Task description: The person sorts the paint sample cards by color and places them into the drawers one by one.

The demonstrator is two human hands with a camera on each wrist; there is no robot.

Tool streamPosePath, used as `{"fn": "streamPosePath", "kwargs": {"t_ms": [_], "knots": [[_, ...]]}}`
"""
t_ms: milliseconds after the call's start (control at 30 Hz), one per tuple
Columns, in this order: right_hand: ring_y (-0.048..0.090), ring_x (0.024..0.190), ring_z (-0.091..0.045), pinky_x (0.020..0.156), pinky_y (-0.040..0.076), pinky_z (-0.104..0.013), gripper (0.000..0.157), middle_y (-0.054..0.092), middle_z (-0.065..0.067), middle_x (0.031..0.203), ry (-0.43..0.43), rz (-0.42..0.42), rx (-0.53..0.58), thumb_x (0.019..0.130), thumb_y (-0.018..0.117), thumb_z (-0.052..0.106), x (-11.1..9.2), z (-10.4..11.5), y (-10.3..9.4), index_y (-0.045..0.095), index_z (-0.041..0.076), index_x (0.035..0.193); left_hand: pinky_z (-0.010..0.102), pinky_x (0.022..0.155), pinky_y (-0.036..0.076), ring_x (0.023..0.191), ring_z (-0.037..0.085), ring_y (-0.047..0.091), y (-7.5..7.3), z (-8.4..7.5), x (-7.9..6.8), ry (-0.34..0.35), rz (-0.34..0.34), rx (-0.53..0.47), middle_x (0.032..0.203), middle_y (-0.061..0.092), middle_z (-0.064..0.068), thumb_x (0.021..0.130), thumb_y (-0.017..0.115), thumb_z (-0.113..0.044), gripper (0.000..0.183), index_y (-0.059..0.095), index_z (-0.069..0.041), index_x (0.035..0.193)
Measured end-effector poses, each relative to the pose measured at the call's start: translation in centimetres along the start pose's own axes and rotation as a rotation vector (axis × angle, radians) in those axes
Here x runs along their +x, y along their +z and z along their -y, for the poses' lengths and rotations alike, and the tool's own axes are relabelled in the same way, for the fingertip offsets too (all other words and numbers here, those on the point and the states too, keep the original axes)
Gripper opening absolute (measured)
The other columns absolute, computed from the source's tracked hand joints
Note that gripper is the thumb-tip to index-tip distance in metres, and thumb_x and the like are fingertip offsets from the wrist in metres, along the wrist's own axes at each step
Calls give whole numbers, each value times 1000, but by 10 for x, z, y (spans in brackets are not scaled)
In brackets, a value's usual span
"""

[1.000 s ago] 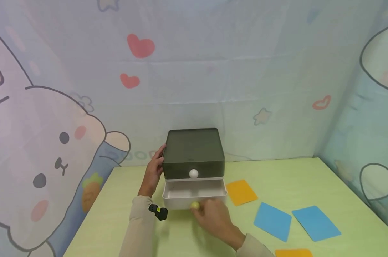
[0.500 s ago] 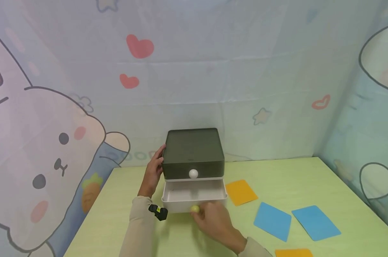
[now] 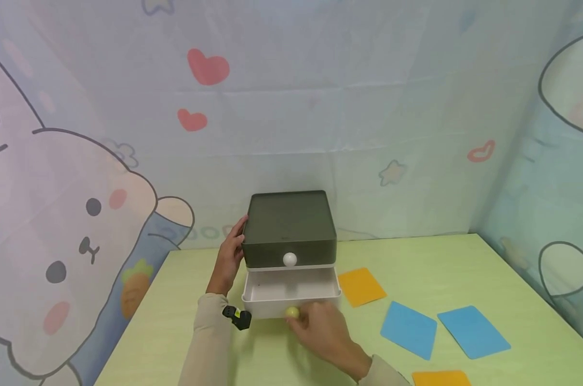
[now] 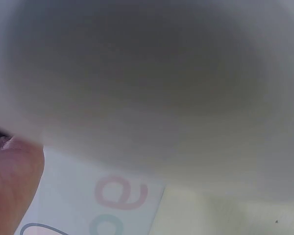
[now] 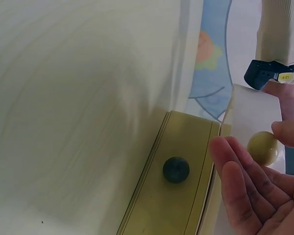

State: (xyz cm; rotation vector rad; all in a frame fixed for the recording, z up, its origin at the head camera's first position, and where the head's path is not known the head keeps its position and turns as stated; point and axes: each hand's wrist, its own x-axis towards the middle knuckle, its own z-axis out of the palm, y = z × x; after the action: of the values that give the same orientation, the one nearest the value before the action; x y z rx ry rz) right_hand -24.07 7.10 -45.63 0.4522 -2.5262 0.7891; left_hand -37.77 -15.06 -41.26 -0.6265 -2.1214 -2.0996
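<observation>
Right now, the white drawer (image 3: 264, 309): stands out toward the person, under the dark green top drawer (image 3: 267, 254) of a small cabinet (image 3: 291, 217) on the counter (image 3: 149, 332); nothing bulky shows inside.
Right hand (image 3: 324, 328): thumb and fingers close together about the drawer's yellow knob (image 3: 292, 312), pinching it.
Left hand (image 3: 230, 254): lies along the cabinet's left side, fingers fairly straight, touching it and gripping nothing; its wrist view is mostly blur.
Feel of the drawer: stiff and light, I'd judge, likely plastic; not very fragile, though the round knob looks smooth enough to slip.
Place to hold: the knob, centred on the front, with a palm steadying the cabinet's side, since so light a box could shift.
Way it points: knob and front face the person; the front's long axis runs left to right, across the slide.
Lower panel (image 5: 174, 210): yellow with a dark knob (image 5: 176, 170), below the white drawer.
Counter's right: an orange card (image 3: 361, 287) near the cabinet, a blue card (image 3: 409, 329) and a second blue card (image 3: 473, 331) farther right.
</observation>
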Motion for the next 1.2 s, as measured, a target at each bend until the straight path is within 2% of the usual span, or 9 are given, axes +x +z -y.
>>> {"fn": "streamPosePath", "kwargs": {"t_ms": [233,333,467,600,700,767,900,1033,1200], "knots": [[32,48,4,42,27,-15,48,42,15,45,22,46,13,82,77,44,-3,-2,-4,51,20,49,52,125,24,153,27,31,0,1,0,-6,4,-7,168,24,1,107,29,-28,53,29,-26,160],[34,47,5,42,28,-15,48,44,15,46,-6,117,34,82,76,46,-5,-3,-9,54,19,50,49,125,25,152,25,33,-1,2,-1,-17,-3,-11,167,26,-2,107,30,-30,52,31,-28,159],[42,52,9,48,36,-10,33,59,14,55,-159,340,69,84,77,42,-9,-11,-21,68,16,65,50,124,25,152,25,33,0,1,-2,-17,3,-13,167,25,-2,107,30,-31,53,30,-29,159],[51,61,12,59,42,-5,20,69,12,70,-343,587,98,83,79,33,-11,-29,-36,74,13,82,51,124,25,152,26,33,1,-1,-1,-14,9,-16,168,23,0,107,29,-29,53,29,-28,160],[56,64,11,62,45,-5,18,70,12,75,-369,702,126,81,81,29,-10,-48,-44,74,13,87,51,124,25,152,26,32,2,-2,0,-19,-2,-21,168,24,0,107,28,-27,53,30,-27,159],[57,66,10,62,47,-7,18,71,11,77,-337,751,140,79,83,26,-7,-63,-49,74,14,89,51,125,25,153,27,32,2,-3,0,-18,-7,-21,168,24,1,106,28,-26,53,31,-26,159],[58,66,8,63,51,-13,20,72,8,78,-257,777,173,77,85,22,2,-95,-58,73,11,89,51,125,25,152,27,32,2,-3,0,-21,-5,-22,168,24,1,106,28,-25,53,30,-26,159],[60,69,4,65,54,-17,22,73,3,81,-206,734,189,77,85,19,15,-125,-65,73,7,91,51,125,24,152,27,32,2,-2,-1,-19,-7,-26,168,24,1,106,29,-25,53,30,-27,159],[66,82,-13,74,56,-27,32,74,-3,92,-133,646,75,73,88,18,32,-155,-67,73,5,98,52,125,24,153,28,31,1,-2,-1,-17,-5,-21,168,23,1,106,29,-26,53,30,-27,159]]}}
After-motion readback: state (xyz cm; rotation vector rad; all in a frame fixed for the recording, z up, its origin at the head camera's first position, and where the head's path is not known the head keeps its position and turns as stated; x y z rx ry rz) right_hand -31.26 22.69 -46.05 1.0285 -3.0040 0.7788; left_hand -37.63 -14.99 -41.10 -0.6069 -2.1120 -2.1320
